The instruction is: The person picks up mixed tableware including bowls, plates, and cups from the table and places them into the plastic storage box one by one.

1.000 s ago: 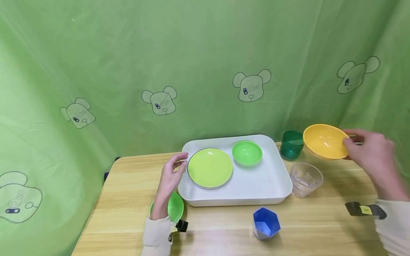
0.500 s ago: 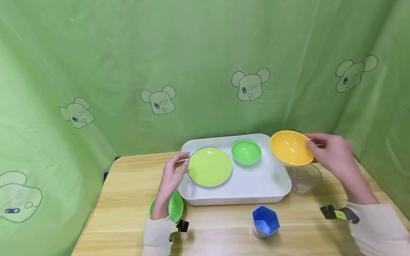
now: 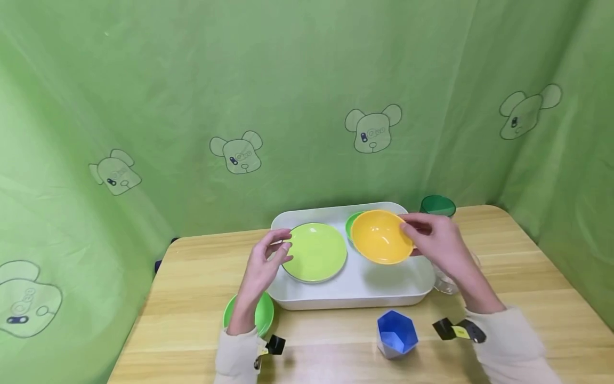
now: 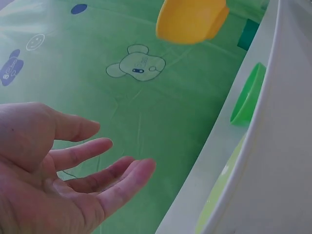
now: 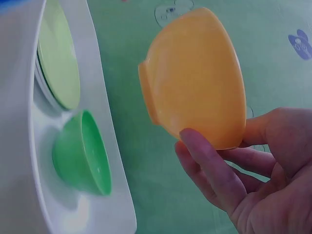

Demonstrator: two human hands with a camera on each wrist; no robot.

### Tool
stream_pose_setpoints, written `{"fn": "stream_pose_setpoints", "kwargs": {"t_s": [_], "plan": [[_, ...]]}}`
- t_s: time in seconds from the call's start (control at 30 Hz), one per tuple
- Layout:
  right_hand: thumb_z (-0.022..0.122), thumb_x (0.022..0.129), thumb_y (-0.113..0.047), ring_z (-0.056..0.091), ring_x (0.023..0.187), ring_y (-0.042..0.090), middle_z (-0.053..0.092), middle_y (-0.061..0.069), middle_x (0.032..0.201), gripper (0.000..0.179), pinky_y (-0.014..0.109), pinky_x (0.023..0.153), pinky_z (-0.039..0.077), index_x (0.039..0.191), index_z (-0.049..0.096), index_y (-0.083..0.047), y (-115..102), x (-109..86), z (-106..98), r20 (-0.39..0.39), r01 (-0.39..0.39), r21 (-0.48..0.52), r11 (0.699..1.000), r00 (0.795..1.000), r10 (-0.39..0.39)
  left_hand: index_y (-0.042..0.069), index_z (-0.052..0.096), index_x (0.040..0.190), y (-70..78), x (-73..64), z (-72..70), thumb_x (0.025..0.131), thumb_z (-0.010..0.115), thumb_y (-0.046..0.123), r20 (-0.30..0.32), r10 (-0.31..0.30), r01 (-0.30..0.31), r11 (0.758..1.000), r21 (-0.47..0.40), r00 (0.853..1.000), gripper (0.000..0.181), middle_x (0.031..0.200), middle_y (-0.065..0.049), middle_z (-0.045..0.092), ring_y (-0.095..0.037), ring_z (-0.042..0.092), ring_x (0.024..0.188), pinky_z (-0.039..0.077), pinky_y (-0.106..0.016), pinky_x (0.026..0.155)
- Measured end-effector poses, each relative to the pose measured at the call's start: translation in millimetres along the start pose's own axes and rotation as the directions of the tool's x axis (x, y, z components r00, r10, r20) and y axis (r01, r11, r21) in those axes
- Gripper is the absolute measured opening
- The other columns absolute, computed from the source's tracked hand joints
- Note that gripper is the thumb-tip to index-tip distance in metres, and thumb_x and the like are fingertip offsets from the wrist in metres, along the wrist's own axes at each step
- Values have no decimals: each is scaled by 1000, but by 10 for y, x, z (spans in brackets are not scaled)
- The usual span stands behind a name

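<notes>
My right hand [image 3: 438, 242] pinches the rim of a yellow bowl [image 3: 382, 237] between thumb and fingers. The bowl hangs in the air above the white tray [image 3: 336, 303], partly covering a green bowl [image 3: 350, 226] in the head view. Seen from the right wrist, the yellow bowl [image 5: 195, 83] is apart from the green bowl [image 5: 80, 153], which sits in the tray. A yellow-green plate [image 3: 314, 253] lies at the tray's left side. Beside it, my left hand [image 3: 266, 261] hovers at the tray's left edge with loosely bent fingers; the left wrist view shows the hand [image 4: 73, 175] holding nothing.
A blue hexagonal cup [image 3: 397, 333] stands in front of the tray. Another green bowl [image 3: 264, 314] sits under my left wrist. Right of the tray are a dark green cup [image 3: 437, 206] and a clear cup [image 3: 446, 285], mostly hidden by my right arm. A green curtain [image 3: 288, 80] hangs behind.
My right hand has carried the yellow bowl leftward, from above the cups on the right to over the tray. My left hand has barely moved.
</notes>
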State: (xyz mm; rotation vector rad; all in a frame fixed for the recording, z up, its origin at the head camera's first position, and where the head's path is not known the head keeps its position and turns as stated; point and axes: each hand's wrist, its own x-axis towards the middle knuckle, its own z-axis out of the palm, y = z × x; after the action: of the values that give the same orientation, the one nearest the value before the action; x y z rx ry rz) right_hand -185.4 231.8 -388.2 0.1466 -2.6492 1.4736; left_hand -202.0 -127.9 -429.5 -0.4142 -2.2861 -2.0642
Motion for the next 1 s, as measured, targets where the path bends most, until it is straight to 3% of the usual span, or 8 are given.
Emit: {"fn": "stream_pose_setpoints", "kwargs": {"t_s": [0.3, 0.57, 0.8, 1.0], "plan": [[64, 103, -14, 72, 90, 29, 68, 26, 116, 36, 30, 65, 64, 133, 62, 6, -205, 43, 390, 71, 2, 66, 998, 997, -6, 1, 60, 135, 92, -41, 194, 103, 61, 7, 35, 31, -31, 999, -11, 999, 33, 130, -20, 61, -42, 63, 116, 62, -44, 87], [63, 102, -8, 72, 90, 29, 68, 25, 116, 34, 31, 64, 64, 132, 63, 7, -240, 41, 562, 109, 4, 91, 996, 994, -14, 1, 52, 144, 104, -62, 452, 102, 63, 7, 125, 15, -8, 998, -56, 992, 44, 135, -25, 54, -40, 63, 117, 63, -40, 84], [64, 102, -10, 71, 91, 29, 68, 25, 116, 33, 31, 63, 64, 131, 63, 7, -277, 39, 609, 120, -11, 95, 995, 993, -1, 4, 54, 143, 81, -65, 538, 100, 64, 5, 107, -20, 31, 994, -101, 994, 44, 132, -22, 58, -36, 67, 111, 64, -38, 80], [64, 102, -10, 69, 96, 31, 67, 26, 119, 35, 31, 64, 64, 132, 62, 7, -276, 22, 645, 134, -22, 111, 994, 991, 7, 2, 56, 142, 56, -72, 549, 100, 60, 2, 69, -48, 54, 995, -86, 996, 42, 128, -25, 60, -33, 68, 106, 65, -38, 76]]}}
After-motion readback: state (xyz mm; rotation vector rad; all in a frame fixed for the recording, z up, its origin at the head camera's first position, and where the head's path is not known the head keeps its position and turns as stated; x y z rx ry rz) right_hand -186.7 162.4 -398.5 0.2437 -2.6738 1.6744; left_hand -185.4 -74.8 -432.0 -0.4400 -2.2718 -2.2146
